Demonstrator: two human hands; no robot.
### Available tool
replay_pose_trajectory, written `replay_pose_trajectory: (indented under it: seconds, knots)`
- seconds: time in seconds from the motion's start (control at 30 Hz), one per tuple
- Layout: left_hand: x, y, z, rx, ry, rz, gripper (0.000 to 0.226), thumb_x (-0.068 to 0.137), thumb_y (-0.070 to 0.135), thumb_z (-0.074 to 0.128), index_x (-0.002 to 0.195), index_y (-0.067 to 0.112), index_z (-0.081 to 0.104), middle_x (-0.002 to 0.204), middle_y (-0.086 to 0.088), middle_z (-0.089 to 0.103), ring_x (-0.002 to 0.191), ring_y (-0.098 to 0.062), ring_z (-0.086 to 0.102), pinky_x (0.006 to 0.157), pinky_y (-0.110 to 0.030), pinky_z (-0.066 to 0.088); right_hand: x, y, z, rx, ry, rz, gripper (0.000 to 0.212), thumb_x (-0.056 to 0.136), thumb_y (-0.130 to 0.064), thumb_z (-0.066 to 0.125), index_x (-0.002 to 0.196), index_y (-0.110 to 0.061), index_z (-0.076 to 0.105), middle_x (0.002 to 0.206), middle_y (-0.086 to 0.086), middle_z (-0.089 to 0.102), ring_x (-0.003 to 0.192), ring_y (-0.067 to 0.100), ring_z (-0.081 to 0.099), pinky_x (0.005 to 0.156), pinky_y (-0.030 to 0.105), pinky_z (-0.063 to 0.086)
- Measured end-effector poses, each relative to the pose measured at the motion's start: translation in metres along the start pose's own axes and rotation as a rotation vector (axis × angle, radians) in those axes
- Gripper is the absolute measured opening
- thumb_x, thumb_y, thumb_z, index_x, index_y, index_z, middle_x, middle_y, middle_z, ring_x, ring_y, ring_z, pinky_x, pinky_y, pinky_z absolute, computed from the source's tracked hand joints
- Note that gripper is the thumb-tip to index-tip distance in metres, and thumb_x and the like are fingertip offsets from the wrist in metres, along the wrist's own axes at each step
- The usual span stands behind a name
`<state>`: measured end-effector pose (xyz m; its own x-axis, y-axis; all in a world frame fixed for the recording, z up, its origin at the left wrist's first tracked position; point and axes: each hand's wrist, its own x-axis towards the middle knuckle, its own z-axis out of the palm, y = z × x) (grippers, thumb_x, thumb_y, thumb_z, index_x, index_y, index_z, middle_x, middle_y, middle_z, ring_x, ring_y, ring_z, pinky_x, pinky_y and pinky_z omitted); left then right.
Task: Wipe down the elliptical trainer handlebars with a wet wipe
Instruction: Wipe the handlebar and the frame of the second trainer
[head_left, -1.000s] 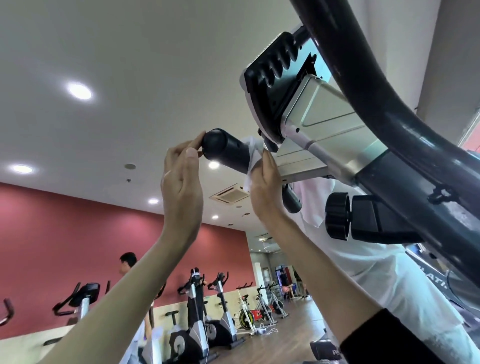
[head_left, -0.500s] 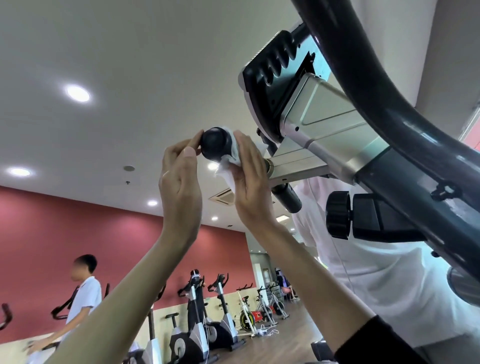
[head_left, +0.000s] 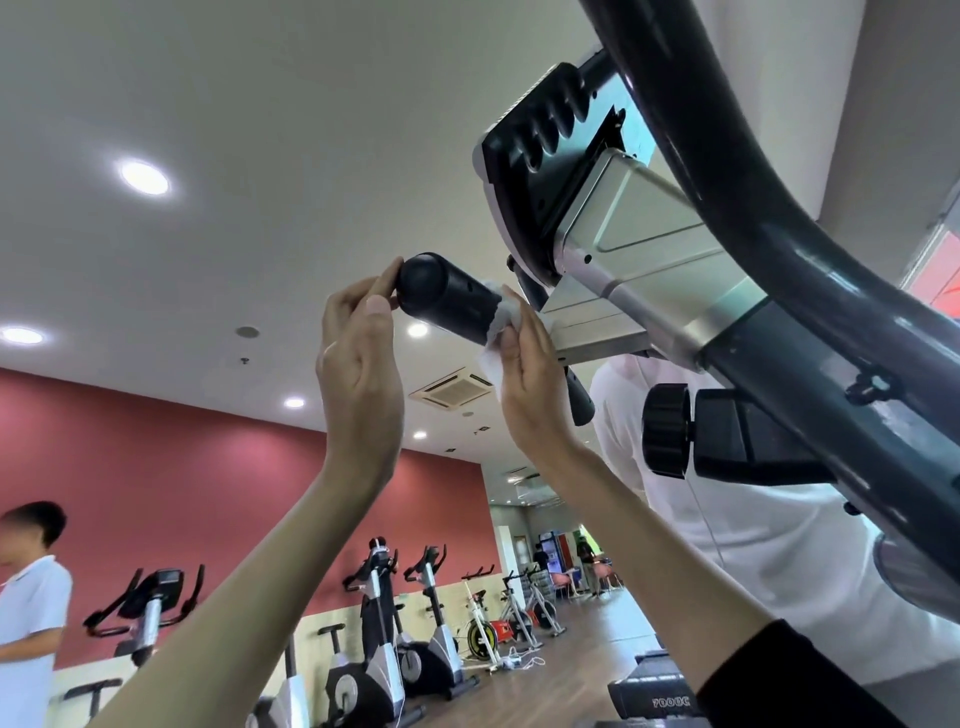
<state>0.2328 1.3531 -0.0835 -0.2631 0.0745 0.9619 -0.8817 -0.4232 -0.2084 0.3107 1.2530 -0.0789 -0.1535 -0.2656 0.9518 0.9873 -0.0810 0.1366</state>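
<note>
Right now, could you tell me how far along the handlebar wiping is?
Done: unclear; nothing shows what is wiped. In hand: the right hand holds the wipe round the grip, the left hand touching its end. Left, probably: the curved bar above, no hand on it.

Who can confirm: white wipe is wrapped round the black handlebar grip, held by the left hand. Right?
Not quite. In the head view the right hand holds the white wipe round the black handlebar grip; the left hand only touches the grip's end cap.
</note>
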Motion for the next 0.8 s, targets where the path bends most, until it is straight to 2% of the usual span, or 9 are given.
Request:
replay_pose_trajectory:
  seconds: [0.1,0.17,0.23,0.3,0.37,0.47,0.63,0.73,0.8]
  knots:
    - [0.0,-0.001,-0.001,0.009,-0.006,0.016,0.044,0.098,0.023,0.031,0.13,0.008,0.057,0.118,-0.002,0.051,0.111,-0.002,0.053,0.097,-0.013,0.038,0.003,0.017,0.009,0.042,0.022,0.087,0.044,0.103,-0.028,0.029,0.141,-0.009,0.041,0.141,0.001,0.048,0.133,0.011,0.039,0.112,0.03,0.03]
    - [0.0,-0.002,-0.001,0.009,-0.007,0.023,0.044,0.099,0.022,0.031,0.131,0.008,0.057,0.117,-0.001,0.051,0.111,-0.001,0.053,0.099,-0.014,0.039,0.008,0.007,0.012,0.043,0.043,0.037,0.049,0.101,-0.034,0.029,0.135,-0.003,0.046,0.135,0.008,0.053,0.128,0.019,0.045,0.108,0.032,0.034]
    - [0.0,-0.003,-0.001,0.002,-0.001,0.03,0.043,0.099,0.022,0.03,0.13,0.008,0.057,0.116,0.001,0.051,0.11,-0.001,0.053,0.099,-0.016,0.039,0.013,-0.004,0.017,0.067,0.059,-0.056,0.054,0.1,-0.037,0.028,0.123,0.005,0.052,0.117,0.014,0.059,0.112,0.024,0.052,0.097,0.026,0.038]
    - [0.0,-0.004,-0.001,-0.008,0.003,0.038,0.043,0.099,0.021,0.03,0.129,0.008,0.057,0.115,0.003,0.051,0.11,0.0,0.053,0.099,-0.017,0.04,0.015,-0.018,0.022,0.09,0.083,-0.156,0.05,0.1,-0.034,0.029,0.114,0.007,0.055,0.103,0.006,0.058,0.098,0.016,0.052,0.088,0.019,0.038]
    - [0.0,-0.003,-0.002,-0.02,0.004,0.037,0.043,0.099,0.022,0.029,0.128,0.01,0.058,0.115,0.004,0.052,0.11,0.0,0.053,0.098,-0.018,0.04,0.016,-0.027,0.025,0.097,0.116,-0.248,0.041,0.103,-0.024,0.034,0.118,0.008,0.055,0.111,0.004,0.059,0.105,0.013,0.053,0.095,0.021,0.039]
    - [0.0,-0.003,-0.002,-0.038,0.012,0.031,0.043,0.099,0.021,0.029,0.128,0.007,0.058,0.114,0.006,0.053,0.112,-0.002,0.053,0.097,-0.018,0.041,0.013,-0.016,0.026,0.061,0.106,-0.418,0.035,0.098,0.002,0.042,0.13,0.013,0.046,0.132,0.022,0.053,0.128,0.029,0.047,0.108,0.04,0.037]
    - [-0.003,-0.006,0.001,-0.02,0.01,0.058,0.043,0.1,0.018,0.03,0.135,0.006,0.052,0.117,0.006,0.05,0.114,-0.001,0.051,0.1,-0.019,0.039,0.01,0.007,0.026,-0.069,0.089,-0.533,0.044,0.095,0.002,0.048,0.136,0.012,0.037,0.14,0.026,0.044,0.135,0.031,0.039,0.11,0.047,0.035]
    - [-0.006,-0.012,0.005,0.014,0.005,0.063,0.048,0.1,0.026,0.028,0.142,0.008,0.044,0.124,0.002,0.046,0.12,0.0,0.046,0.108,-0.027,0.037,0.008,0.022,0.02,-0.159,0.097,-0.501,0.046,0.094,-0.001,0.05,0.136,0.012,0.036,0.141,0.025,0.044,0.135,0.03,0.037,0.113,0.041,0.032]
    - [-0.011,-0.015,0.008,0.052,-0.014,0.093,0.056,0.098,0.034,0.026,0.146,0.008,0.036,0.13,-0.002,0.042,0.124,-0.001,0.042,0.11,-0.027,0.034,0.005,0.034,0.012,-0.212,0.101,-0.438,0.046,0.097,-0.006,0.047,0.138,0.01,0.034,0.142,0.023,0.043,0.135,0.027,0.036,0.115,0.035,0.029]
